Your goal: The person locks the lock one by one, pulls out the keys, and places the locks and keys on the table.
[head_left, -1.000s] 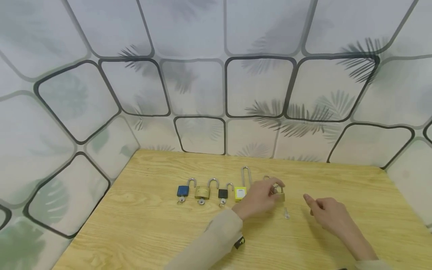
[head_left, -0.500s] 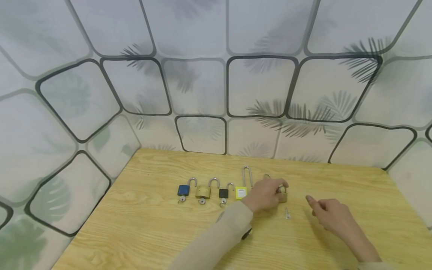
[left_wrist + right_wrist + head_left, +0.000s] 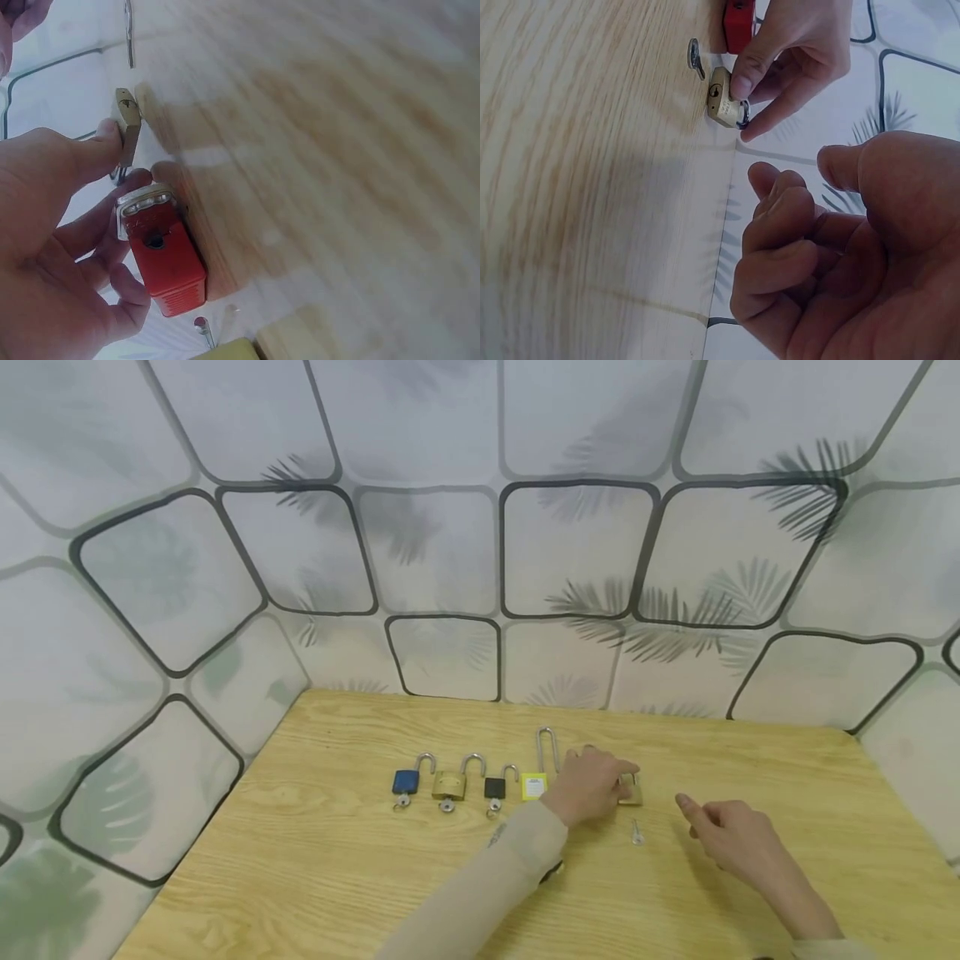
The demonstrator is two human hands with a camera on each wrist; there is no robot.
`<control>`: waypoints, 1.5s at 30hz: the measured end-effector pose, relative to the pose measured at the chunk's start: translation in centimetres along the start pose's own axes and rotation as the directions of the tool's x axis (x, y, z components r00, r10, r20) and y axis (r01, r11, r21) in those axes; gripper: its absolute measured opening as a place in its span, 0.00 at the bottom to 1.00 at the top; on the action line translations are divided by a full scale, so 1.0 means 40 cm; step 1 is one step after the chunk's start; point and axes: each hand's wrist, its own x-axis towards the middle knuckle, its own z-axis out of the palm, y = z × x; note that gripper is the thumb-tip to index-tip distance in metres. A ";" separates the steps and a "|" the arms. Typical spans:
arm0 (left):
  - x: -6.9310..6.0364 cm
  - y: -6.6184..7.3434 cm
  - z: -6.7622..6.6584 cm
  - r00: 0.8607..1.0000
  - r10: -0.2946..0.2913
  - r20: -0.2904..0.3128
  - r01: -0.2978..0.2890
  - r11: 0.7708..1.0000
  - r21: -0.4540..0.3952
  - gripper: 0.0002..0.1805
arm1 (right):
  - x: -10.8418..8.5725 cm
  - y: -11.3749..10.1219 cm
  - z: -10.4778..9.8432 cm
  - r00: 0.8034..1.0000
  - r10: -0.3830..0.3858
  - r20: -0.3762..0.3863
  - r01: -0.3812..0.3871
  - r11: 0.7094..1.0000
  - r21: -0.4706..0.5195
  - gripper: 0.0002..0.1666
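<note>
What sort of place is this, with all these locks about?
Probably an indoor work corner, though the wider room isn't shown: a wood-grain table against patterned walls, and a row of padlocks, the small brass padlock at its right end pinched by the left hand.

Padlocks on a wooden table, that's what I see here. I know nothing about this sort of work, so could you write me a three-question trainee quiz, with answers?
1. Which is the left hand touching?
a) blue padlock
b) small brass padlock
c) black padlock

2. True or false: the loose key lies on the table, apart from the small brass padlock.

3. What colour is the padlock body that shows in both wrist views but is hidden by the left hand in the head view?

Key: 1. b. 2. True. 3. Red; the red padlock.
</note>
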 end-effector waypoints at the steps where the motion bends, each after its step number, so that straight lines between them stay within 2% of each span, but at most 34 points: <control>1: 0.000 0.000 0.000 1.000 0.003 0.002 -0.003 1.000 0.005 0.21 | -0.001 0.001 0.000 1.000 0.003 -0.001 -0.003 1.000 0.001 0.39; 8: 0.000 -0.002 0.008 1.000 0.006 0.014 -0.006 0.999 0.033 0.20 | -0.005 0.010 0.006 1.000 -0.004 0.006 0.004 1.000 -0.001 0.37; 15: 0.007 -0.014 0.011 1.000 0.003 -0.024 -0.003 1.000 -0.001 0.18 | -0.002 0.012 0.006 1.000 0.002 -0.005 -0.002 1.000 -0.008 0.39; 18: 0.005 -0.036 -0.008 0.999 -0.020 -0.048 0.018 0.999 -0.049 0.18 | 0.000 0.008 0.005 1.000 -0.003 -0.006 0.003 1.000 -0.007 0.38; 22: -0.014 -0.075 -0.058 0.995 -0.073 -0.063 0.065 0.990 -0.124 0.18 | 0.001 0.007 0.004 1.000 0.002 -0.001 -0.002 1.000 0.000 0.38; 25: -0.039 -0.099 -0.096 0.995 -0.099 -0.027 0.093 0.984 -0.149 0.19 | 0.001 0.006 0.004 1.000 0.010 0.001 -0.010 1.000 0.002 0.38; 27: -0.057 -0.108 -0.114 0.995 -0.103 0.018 0.105 0.983 -0.152 0.18 | 0.001 0.006 0.003 1.000 0.010 0.001 -0.010 1.000 0.000 0.38; 31: -0.085 -0.113 -0.128 0.991 -0.108 0.077 0.117 0.985 -0.126 0.18 | -0.001 0.005 0.002 1.000 0.003 0.002 -0.003 1.000 0.000 0.38; 33: -0.090 -0.111 -0.124 0.989 -0.113 0.091 0.122 0.987 -0.105 0.20 | -0.001 0.004 0.001 1.000 0.004 0.003 -0.004 1.000 -0.001 0.37; 40: -0.091 -0.104 -0.078 0.988 -0.130 0.085 0.133 0.991 -0.026 0.21 | 0.003 -0.002 0.003 1.000 0.000 0.012 0.000 1.000 -0.003 0.36; 45: -0.089 -0.095 -0.075 0.985 -0.153 0.074 0.154 0.988 -0.001 0.21 | 0.002 -0.004 0.002 1.000 0.001 0.012 -0.001 1.000 -0.009 0.36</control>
